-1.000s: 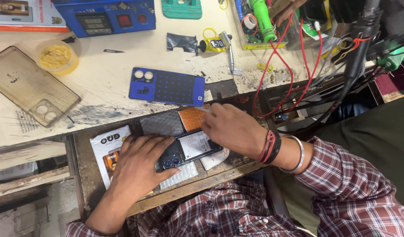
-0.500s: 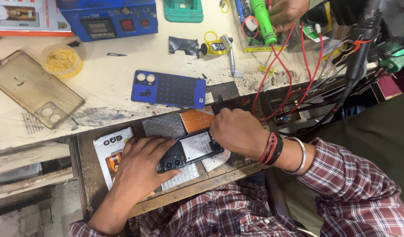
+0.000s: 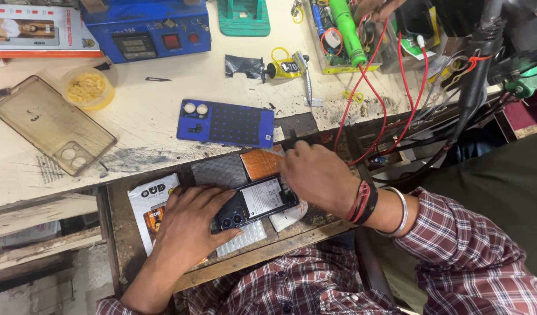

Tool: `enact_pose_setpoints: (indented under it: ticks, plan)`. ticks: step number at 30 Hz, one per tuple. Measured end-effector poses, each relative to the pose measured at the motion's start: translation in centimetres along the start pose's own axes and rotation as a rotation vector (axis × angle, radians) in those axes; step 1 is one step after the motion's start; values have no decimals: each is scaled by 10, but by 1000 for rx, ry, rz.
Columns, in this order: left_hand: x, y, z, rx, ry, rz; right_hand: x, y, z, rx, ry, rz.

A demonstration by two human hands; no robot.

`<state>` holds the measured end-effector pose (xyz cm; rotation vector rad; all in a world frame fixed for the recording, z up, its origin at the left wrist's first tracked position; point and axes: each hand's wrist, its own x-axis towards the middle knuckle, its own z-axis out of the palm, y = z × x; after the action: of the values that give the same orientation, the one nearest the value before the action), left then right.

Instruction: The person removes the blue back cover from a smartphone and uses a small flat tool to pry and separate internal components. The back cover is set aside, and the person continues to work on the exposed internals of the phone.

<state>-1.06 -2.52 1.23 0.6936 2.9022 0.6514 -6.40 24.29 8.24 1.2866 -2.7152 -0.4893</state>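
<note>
Near edge: L hand (image 3: pixel 189 219) lies flat w/ fingers spread, pressing down the camera end of an opened phone (image 3: pixel 255 201) that rests on a low shelf (image 3: pixel 119 233) just under the tabletop (image 3: pixel 163 125); palm down, pinning, not gripping. R hand (image 3: pixel 318 175) sits at the phone's other end, fingers curled in close at its top corner; can't tell if a tool is pinched there, fingertips hidden. Vs 1 s ago: both hands in nearly the same spots, phone not shifted, R hand only nudged a little at that corner, so work looks like fine fiddling at one point, hardly any progress visible. Under the phone: bubble-wrap pad (image 3: pixel 239 236), orange pad (image 3: pixel 261 163), printed packet (image 3: pixel 150 204) to the side. Further out on tabletop: blue back cover (image 3: pixel 227 122) lying apart from phone, clear case (image 3: pixel 49 131), yellow tub (image 3: pixel 87 87). Far edge: blue box machine (image 3: pixel 146 26), green stand (image 3: pixel 243 16), red wires (image 3: pixel 367 87).
</note>
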Motion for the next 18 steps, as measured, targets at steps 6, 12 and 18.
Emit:
enact_pose_setpoints:
  ticks: [6, 12, 18]
  plan:
    - [0, -1, 2, 9, -37, -22, -2, -1, -6, 70, 111, -119]
    - [-1, -2, 1, -12, -19, -16, 0, -4, -7, 68, -88, 49]
    - [-3, -3, 2, -30, 24, 17, -5, 0, -5, 29, 122, -81]
